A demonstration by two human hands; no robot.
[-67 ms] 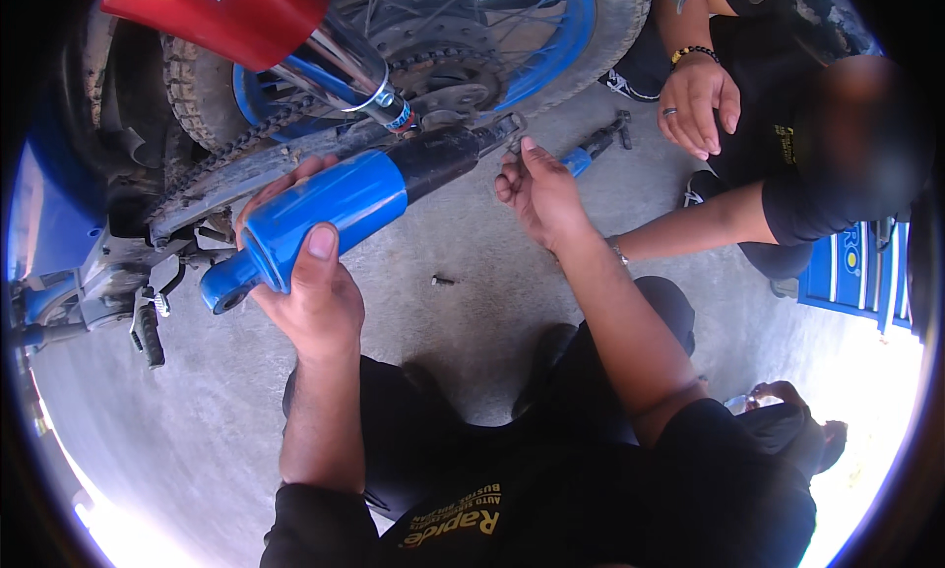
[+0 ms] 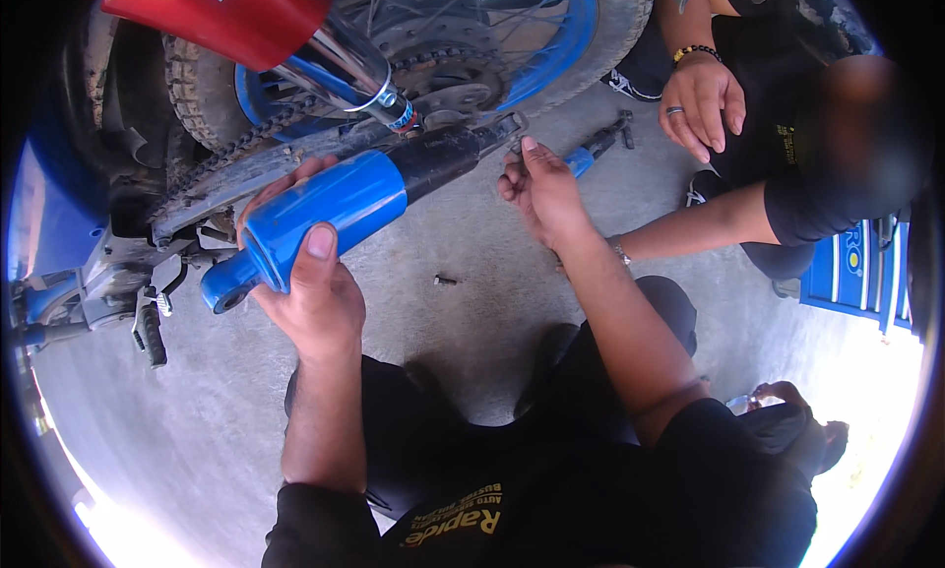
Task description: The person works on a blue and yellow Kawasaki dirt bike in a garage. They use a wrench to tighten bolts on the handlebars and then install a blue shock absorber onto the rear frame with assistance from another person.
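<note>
My left hand (image 2: 325,307) is wrapped round a blue shock absorber (image 2: 330,202), thumb on top and the other fingers behind it. The shock absorber is tilted, its blue eye end at lower left and its black shaft with a forked metal end pointing up to the right. At that forked end, my right hand (image 2: 544,196) is closed, thumb against the curled fingers. Whatever it pinches is too small to make out. A small bolt (image 2: 445,280) lies on the concrete floor below.
A motorcycle's rear wheel (image 2: 630,27) and chain lie beyond, beside a red-and-chrome shock absorber (image 2: 231,22). A blue-handled tool (image 2: 591,155) lies past my right hand. At right, a co-worker's hand (image 2: 701,105) hangs near a blue cabinet (image 2: 856,273). A foot peg (image 2: 151,332) sticks out at left.
</note>
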